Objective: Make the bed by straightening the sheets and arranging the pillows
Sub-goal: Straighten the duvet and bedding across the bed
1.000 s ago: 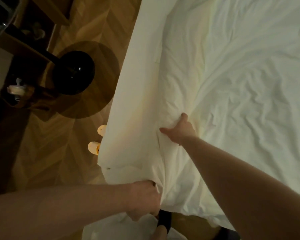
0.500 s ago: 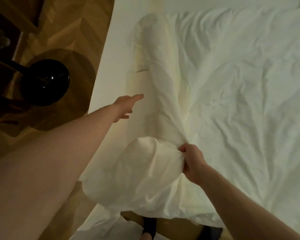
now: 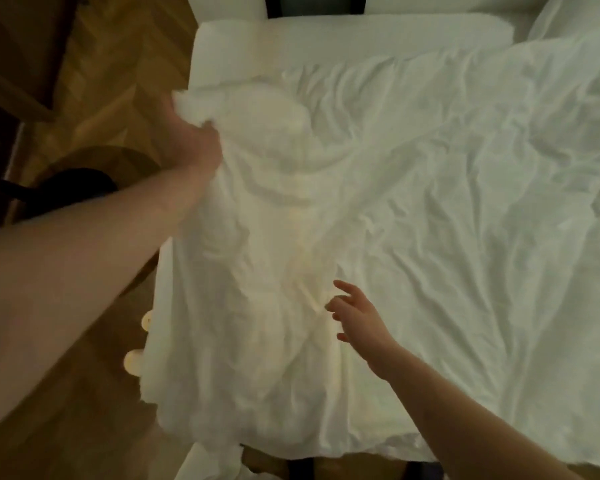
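One sheet (image 3: 413, 209), rumpled; left hand (image 3: 187, 140) seemingly bunches its corner; right hand (image 3: 357, 317) fingers spread, holding nothing.

The room around me is dim and warm-toned. The crumpled white bed sheet (image 3: 413, 188) is the brightest surface, with a yellowish glow along its left folds near the bed's edge and a greyer cast to the right. Soft shadows fill the creases. The herringbone wooden floor (image 3: 94, 74) falls off into near black at the left edge. My left hand (image 3: 187, 140) is smeared by motion blur; my right hand (image 3: 357, 317) is slightly soft. Wide-angle distortion swells my forearms at the lower corners. Everything looks grainy.
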`<state>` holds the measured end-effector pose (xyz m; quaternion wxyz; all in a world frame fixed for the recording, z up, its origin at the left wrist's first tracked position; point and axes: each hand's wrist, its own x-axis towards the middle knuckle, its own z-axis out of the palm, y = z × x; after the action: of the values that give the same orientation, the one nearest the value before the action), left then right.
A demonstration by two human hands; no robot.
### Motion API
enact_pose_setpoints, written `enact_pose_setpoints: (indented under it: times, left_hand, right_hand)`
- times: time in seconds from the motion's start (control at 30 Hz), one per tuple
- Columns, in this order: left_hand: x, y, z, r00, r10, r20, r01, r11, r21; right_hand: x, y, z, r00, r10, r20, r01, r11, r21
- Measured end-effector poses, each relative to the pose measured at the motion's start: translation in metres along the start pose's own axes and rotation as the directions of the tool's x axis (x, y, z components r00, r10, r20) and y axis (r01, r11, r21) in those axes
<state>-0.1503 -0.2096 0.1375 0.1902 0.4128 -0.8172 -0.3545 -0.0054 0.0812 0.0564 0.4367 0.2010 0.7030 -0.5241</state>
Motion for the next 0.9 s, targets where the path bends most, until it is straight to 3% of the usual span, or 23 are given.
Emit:
enact_pose_setpoints:
  times: [0.07, 0.1, 0.2, 0.23, 0.3, 0.37, 0.43, 0.47, 0.53, 0.73, 0.9]
  left_hand:
    - [0.032, 0.016, -0.034, 0.995, 0.061, -0.073, -0.057, 0.996, 0.062]
    - [0.043, 0.015, -0.044, 0.997, 0.071, -0.043, -0.064, 0.987, 0.145]
    - [0.058, -0.013, -0.057, 0.984, -0.002, 0.177, -0.099, 0.824, 0.558]
    - [0.062, -0.031, -0.051, 0.973, -0.052, 0.226, -0.111, 0.751, 0.651]
    - [0.054, -0.063, -0.036, 0.95, -0.151, 0.274, -0.093, 0.7, 0.708]
    - [0.029, -0.09, -0.019, 0.857, -0.211, 0.47, -0.209, 0.692, 0.691]
    - [-0.005, -0.116, -0.009, 0.688, -0.227, 0.69, -0.432, 0.635, 0.64]
    - [-0.021, -0.13, -0.007, 0.625, -0.231, 0.746, -0.516, 0.594, 0.617]
    - [-0.051, -0.159, -0.004, 0.584, -0.252, 0.772, -0.552, 0.574, 0.605]
    - [-0.139, -0.246, -0.026, 0.63, -0.379, 0.677, -0.264, 0.716, 0.646]
    - [-0.221, -0.303, -0.073, 0.863, -0.302, 0.405, -0.057, 0.739, 0.672]
  right_hand:
    - [-0.002, -0.004, -0.011, 0.998, -0.03, -0.046, 0.029, 0.999, -0.022]
    - [-0.002, -0.006, -0.015, 0.997, -0.048, -0.063, 0.045, 0.998, -0.035]
    - [0.005, -0.005, -0.022, 0.99, -0.102, -0.099, 0.092, 0.991, -0.102]
    - [0.008, -0.003, -0.023, 0.989, -0.104, -0.107, 0.091, 0.989, -0.116]
    - [0.014, 0.005, -0.022, 0.99, -0.105, -0.099, 0.087, 0.982, -0.168]
    - [0.017, 0.017, -0.021, 0.993, -0.103, -0.064, 0.08, 0.954, -0.29]
    - [0.019, 0.037, -0.021, 0.993, -0.109, -0.038, 0.081, 0.897, -0.435]
    - [0.02, 0.046, -0.022, 0.994, -0.104, -0.038, 0.072, 0.867, -0.493]
    - [0.021, 0.066, -0.025, 0.993, -0.095, -0.064, 0.044, 0.833, -0.552]
    - [0.012, 0.122, -0.039, 0.99, -0.039, -0.139, -0.052, 0.802, -0.595]
    - [-0.01, 0.174, -0.043, 0.992, 0.011, -0.122, -0.086, 0.773, -0.629]
